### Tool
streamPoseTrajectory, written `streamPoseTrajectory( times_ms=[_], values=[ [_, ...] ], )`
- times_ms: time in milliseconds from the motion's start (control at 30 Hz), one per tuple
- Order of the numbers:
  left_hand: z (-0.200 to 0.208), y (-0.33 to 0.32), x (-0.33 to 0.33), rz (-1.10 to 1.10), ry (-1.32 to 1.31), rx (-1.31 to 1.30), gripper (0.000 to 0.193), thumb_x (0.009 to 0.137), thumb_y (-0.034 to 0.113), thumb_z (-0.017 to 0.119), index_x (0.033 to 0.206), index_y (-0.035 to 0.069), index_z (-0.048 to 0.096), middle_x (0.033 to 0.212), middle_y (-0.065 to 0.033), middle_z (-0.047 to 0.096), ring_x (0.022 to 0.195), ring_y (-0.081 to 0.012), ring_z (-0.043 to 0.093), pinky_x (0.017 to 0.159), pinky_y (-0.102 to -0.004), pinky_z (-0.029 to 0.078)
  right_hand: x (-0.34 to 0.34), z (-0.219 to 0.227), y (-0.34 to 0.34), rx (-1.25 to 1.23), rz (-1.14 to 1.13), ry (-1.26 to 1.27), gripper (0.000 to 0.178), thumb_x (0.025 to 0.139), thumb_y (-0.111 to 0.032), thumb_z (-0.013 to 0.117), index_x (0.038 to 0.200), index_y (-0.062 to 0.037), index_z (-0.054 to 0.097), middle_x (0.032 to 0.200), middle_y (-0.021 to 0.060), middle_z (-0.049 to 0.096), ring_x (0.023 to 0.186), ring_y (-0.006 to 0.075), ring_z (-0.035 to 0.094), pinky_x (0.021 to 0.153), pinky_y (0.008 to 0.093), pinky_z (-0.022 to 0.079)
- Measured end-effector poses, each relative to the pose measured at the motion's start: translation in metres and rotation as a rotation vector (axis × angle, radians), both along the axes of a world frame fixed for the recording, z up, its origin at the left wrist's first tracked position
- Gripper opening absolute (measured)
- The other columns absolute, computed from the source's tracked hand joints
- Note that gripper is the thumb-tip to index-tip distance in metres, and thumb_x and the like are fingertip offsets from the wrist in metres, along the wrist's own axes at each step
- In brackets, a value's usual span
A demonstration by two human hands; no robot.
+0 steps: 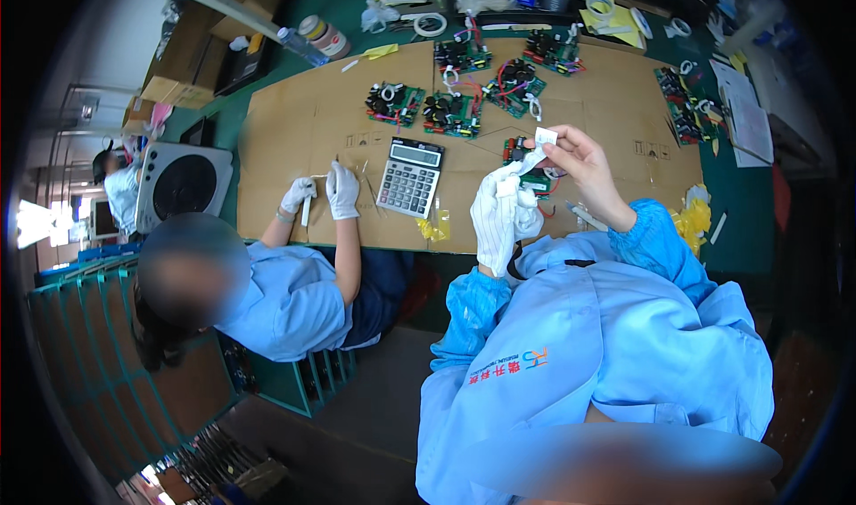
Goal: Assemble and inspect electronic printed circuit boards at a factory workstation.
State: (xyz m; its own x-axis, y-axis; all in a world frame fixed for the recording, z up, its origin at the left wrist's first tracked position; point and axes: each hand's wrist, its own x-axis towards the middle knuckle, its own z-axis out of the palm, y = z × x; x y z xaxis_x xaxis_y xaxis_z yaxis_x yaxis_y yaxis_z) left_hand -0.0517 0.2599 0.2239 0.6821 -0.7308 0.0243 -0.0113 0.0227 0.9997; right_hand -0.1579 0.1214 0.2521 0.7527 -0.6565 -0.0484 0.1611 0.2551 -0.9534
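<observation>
we pinch a white piece [547, 137] in our bare right hand [581, 164] — beside it, our gloved left hand [499, 213] half-curls, hold unclear.

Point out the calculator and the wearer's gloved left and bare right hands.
Calculator [411, 179], head view: upper keys.
Left hand [500, 213], head view: middle of glove.
Right hand [582, 158], head view: middle of hand.

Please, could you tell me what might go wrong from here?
The bare right hand could smudge the circuit board, which is partly hidden behind the gloved left hand. The small white piece, pinched in the right fingertips, might slip. The boards farther back lie close together, so moving one might knock another.
</observation>
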Motion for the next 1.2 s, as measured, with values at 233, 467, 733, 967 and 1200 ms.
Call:
streamPoseTrajectory(
  times_ms=[233,467,733,967,1200],
  values=[
    [0.004,-0.002,-0.01,0.002,0.042,0.118,0.035,0.1,0.026,0.055,0.123,0.0,0.059,0.087,-0.0082,0.068,0.07,-0.0115,0.064,0.064,-0.0283,0.052,0.0,0.01,0.001,0.204,-0.036,-0.089,0.02,0.103,-0.012,0.05,0.115,0.0032,0.054,0.117,0.0187,0.067,0.105,0.0231,0.068,0.093,0.0334,0.056],
    [-0.002,0.001,0.001,0.035,0.157,-0.044,0.04,0.1,0.027,0.054,0.129,-0.001,0.056,0.094,-0.0072,0.066,0.077,-0.0117,0.063,0.071,-0.0291,0.051,-0.003,0.009,0.002,0.136,-0.057,-0.066,0.019,0.103,-0.014,0.05,0.112,0.0021,0.056,0.115,0.0187,0.067,0.102,0.0227,0.069,0.091,0.0329,0.057],
    [0.008,0.0,-0.01,0.055,0.205,-0.117,0.046,0.097,0.03,0.058,0.131,-0.001,0.054,0.101,-0.0079,0.065,0.082,-0.0115,0.062,0.073,-0.0273,0.051,0.001,0.009,0.013,0.226,-0.037,-0.061,0.02,0.101,-0.015,0.057,0.113,0.0005,0.057,0.103,0.0116,0.068,0.09,0.0182,0.07,0.083,0.0302,0.058],
    [0.004,0.0,-0.008,0.084,-0.042,-0.087,0.047,0.096,0.029,0.059,0.13,-0.004,0.054,0.118,-0.0133,0.064,0.102,-0.0189,0.063,0.087,-0.0322,0.051,0.0,0.009,0.016,0.265,0.036,-0.014,0.021,0.097,-0.013,0.062,0.113,0.0001,0.059,0.099,0.0103,0.069,0.085,0.0154,0.068,0.074,0.0274,0.056],
    [0.003,0.002,-0.007,0.029,0.003,-0.135,0.045,0.097,0.027,0.06,0.129,-0.004,0.054,0.125,-0.0147,0.061,0.112,-0.0219,0.059,0.095,-0.0336,0.048,-0.001,0.012,0.015,0.282,0.1,-0.011,0.02,0.095,-0.008,0.059,0.113,0.0011,0.058,0.102,0.0128,0.068,0.086,0.0165,0.069,0.073,0.028,0.057]
  ],
)
